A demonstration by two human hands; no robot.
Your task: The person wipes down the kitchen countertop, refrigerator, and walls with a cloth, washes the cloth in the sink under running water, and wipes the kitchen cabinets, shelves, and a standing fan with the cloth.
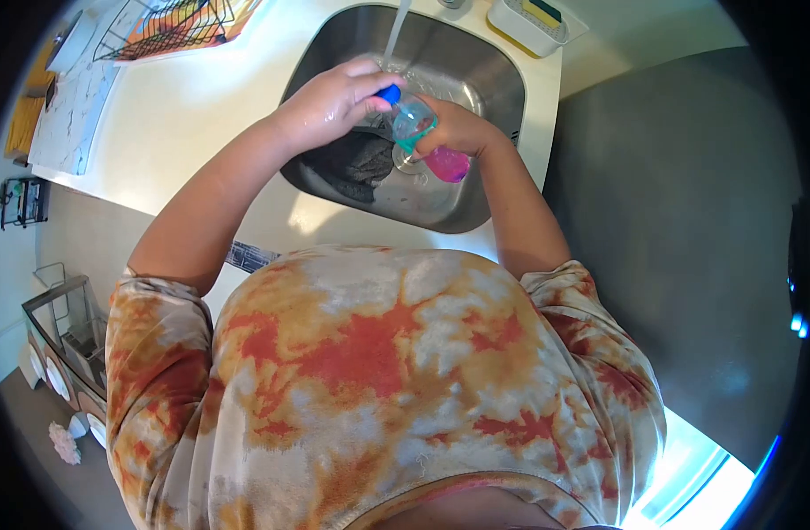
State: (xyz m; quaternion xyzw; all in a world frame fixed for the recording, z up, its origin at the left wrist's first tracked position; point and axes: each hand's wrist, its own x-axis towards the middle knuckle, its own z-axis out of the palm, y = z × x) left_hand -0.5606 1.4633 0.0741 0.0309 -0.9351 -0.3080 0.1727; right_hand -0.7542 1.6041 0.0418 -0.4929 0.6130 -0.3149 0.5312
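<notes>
Over the steel sink (449, 212), my right hand (462, 129) is wrapped round a clear bottle (412, 124) with teal and pink colouring. My left hand (330, 104) pinches a blue cap (389, 94) at the bottle's upper end. Whether the cap is separate from the bottle's neck I cannot tell. Water (397, 34) runs down into the sink just behind my hands. A dark wet cloth (352, 163) lies in the sink, below my left hand. The bottle is tilted, its pink end toward the lower right.
A white caddy (526, 26) holding a yellow and green sponge stands at the sink's back right corner. On the counter (193, 115) at the back left is a black wire rack (171, 26) over an orange patterned mat. A dark grey surface (661, 212) lies to the right.
</notes>
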